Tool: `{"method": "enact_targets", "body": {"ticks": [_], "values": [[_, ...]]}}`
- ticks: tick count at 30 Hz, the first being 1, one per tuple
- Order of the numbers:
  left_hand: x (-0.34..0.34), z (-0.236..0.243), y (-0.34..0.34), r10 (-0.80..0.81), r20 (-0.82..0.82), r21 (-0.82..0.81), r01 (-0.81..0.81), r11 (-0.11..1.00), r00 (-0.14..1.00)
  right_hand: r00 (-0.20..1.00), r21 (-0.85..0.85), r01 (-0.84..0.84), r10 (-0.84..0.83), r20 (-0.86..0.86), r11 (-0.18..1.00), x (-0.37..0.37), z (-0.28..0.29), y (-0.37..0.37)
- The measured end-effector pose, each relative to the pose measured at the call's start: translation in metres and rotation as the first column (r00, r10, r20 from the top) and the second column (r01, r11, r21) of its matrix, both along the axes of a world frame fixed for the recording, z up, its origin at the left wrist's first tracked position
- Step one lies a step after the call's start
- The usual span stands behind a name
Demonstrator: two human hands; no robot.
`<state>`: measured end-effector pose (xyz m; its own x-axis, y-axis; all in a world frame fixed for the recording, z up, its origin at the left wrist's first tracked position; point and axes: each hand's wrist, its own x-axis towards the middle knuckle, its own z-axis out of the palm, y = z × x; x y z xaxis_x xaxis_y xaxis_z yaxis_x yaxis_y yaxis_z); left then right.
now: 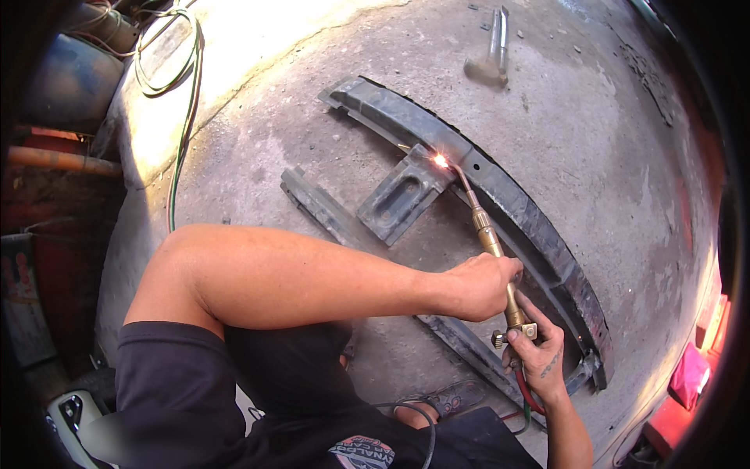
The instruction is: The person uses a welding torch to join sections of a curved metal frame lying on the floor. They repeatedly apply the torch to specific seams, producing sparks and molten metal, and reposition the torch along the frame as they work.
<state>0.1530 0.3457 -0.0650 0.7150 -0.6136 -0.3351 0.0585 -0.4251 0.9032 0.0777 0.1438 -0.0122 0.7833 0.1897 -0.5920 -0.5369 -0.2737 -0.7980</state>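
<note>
A brass gas torch point(486, 232) runs up and left from my hands, with a bright orange glow at its tip. My left hand point(486, 288) wraps around the torch's barrel. Closer to the hose end, my right hand point(541, 352) grips the handle beside the valve knobs. The glow sits where a slotted grey metal bracket point(402, 197) meets the long curved dark metal beam point(508, 195), both lying on the concrete. Red and green hoses point(526, 392) lead from the torch past my right wrist.
Another long metal strip point(316, 205) lies on the near side, partly hidden under my left arm. A hammer point(492, 66) rests beyond the beam. Green hose point(190, 102) loops at the upper left near a blue cylinder point(74, 82). My sandaled foot point(449, 399) is close to the strip.
</note>
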Motion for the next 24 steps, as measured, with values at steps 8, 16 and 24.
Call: {"method": "enact_targets", "body": {"ticks": [8,16,24], "values": [[0.0021,0.0043,0.0028,0.006,-0.008,-0.007,-0.006,1.0,1.0,1.0,-0.009,-0.005,0.005,-0.001,1.0,0.0023,0.0006,0.0016],[0.0034,0.0078,0.002,0.001,-0.023,0.006,-0.001,1.0,1.0,0.994,0.122,0.075,-0.065,-0.085,0.99,0.002,0.0041,0.0018],[0.0024,0.0048,0.0025,-0.008,-0.018,0.017,0.008,1.0,1.0,0.998,0.088,0.047,-0.043,-0.047,0.995,0.0029,0.0042,0.0053]]}}
